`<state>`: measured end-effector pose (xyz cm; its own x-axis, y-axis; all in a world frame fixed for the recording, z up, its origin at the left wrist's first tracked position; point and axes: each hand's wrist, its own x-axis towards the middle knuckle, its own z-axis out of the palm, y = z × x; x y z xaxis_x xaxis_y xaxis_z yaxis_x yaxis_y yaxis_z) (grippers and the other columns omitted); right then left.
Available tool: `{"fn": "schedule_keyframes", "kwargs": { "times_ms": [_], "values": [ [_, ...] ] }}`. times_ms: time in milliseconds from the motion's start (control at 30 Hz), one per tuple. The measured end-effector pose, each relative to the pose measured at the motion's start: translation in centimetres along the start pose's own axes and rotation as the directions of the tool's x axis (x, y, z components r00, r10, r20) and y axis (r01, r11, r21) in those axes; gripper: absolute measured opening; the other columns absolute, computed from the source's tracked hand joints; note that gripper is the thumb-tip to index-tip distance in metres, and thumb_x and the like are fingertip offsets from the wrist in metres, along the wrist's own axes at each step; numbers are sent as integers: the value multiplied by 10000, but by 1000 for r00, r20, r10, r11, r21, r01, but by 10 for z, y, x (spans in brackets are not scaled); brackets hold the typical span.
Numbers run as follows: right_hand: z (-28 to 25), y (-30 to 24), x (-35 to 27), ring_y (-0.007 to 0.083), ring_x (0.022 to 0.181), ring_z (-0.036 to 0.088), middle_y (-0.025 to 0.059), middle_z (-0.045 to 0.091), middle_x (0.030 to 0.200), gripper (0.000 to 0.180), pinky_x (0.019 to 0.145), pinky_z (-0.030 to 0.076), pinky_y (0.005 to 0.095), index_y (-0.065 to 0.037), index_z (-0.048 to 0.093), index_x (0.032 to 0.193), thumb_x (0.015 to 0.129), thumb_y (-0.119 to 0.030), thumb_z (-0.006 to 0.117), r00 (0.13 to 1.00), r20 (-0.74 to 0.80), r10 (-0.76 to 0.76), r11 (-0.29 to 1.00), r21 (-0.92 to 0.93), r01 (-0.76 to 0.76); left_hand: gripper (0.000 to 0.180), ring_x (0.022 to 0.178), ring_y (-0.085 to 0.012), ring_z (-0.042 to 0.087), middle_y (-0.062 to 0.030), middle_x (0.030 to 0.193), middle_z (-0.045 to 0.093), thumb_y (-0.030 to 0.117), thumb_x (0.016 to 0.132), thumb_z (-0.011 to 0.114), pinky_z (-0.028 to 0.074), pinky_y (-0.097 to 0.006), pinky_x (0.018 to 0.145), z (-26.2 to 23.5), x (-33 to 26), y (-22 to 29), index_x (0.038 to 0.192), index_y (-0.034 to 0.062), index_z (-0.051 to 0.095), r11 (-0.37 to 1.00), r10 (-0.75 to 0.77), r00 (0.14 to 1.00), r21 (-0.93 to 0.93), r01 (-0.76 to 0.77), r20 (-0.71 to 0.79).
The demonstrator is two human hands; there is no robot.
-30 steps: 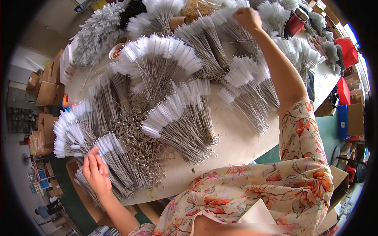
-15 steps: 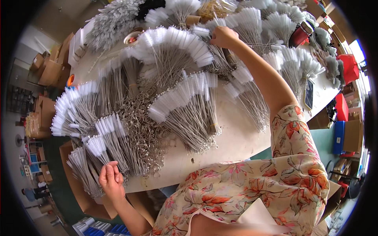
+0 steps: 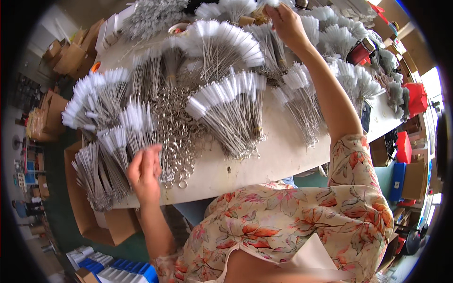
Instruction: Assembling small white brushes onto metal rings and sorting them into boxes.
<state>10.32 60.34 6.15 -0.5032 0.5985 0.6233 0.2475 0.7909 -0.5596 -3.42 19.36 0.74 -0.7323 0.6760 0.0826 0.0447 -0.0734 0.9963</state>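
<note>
One hand point(image 3: 288, 27), the right, far forward

A dark red cylindrical flask point(image 3: 358, 53) sits toward the far right of the pale, flat-topped desk point(image 3: 285, 146); a small orange object point(image 3: 96, 66) shows at its left edge. Below that side, an open brown cardboard box point(image 3: 120, 228) stands above the dark green floor point(image 3: 61, 226). On the right are a bright red bag point(image 3: 417, 100) and a blue rectangular bin point(image 3: 398, 183). More brown cardboard boxes point(image 3: 71, 59) pile up at upper left.
</note>
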Motion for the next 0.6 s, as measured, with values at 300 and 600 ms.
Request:
{"fn": "schedule_keyframes", "kwargs": {
  "times_ms": [300, 600],
  "values": [
    [50, -174, -150, 249, 1101, 456, 115, 490, 1102, 345, 939, 391, 377, -10, 469, 1189, 903, -198, 515, 883, 470, 4, 632, 683, -366, 367, 677, -199, 569, -110, 858, 568, -23, 810, 564, 458, -297, 552, 100, 38, -10, 1167, 48, 513, 692, 620, 768, 351, -631, 160],
    [43, -116, -208, 125, 879, 550, 40, 618, 965, 316, 826, 441, 274, -13, 586, 1050, 927, -287, 486, 679, 701, 220, 188, 652, -734, 358, 772, -179, 578, -164, 968, 528, -70, 731, 627, 509, -279, 607, 86, 11, -9, 1044, 49, 500, 499, 799, 526, 168, -850, 290]
  ]
}}
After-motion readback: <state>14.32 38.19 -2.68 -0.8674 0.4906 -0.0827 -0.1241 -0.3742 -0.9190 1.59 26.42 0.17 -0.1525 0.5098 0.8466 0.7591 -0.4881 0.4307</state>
